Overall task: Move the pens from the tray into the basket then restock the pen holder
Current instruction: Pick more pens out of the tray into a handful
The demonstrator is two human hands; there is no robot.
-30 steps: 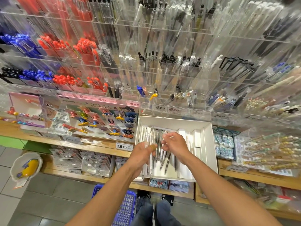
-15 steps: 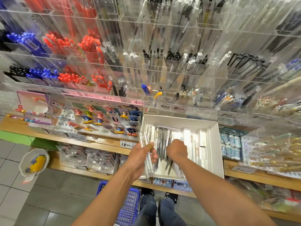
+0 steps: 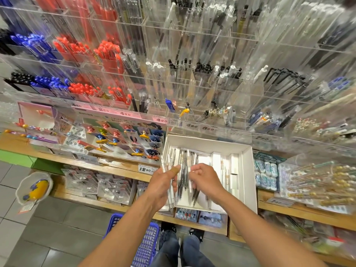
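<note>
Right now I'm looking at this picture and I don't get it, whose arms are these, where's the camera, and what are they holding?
No machine here: these are a person's two bare arms, seen from a wide-angle camera worn on the head, looking forward and down. That is why the shelves bend and you see the person's legs below. In front is a shop wall of clear pen holders. On the wooden shelf rests a white tray of pens. The left hand grips a bundle of clear pens. The right hand reaches into the tray with fingers curled around more pens, though blur hides how many. A blue basket sits on the floor below.
</note>
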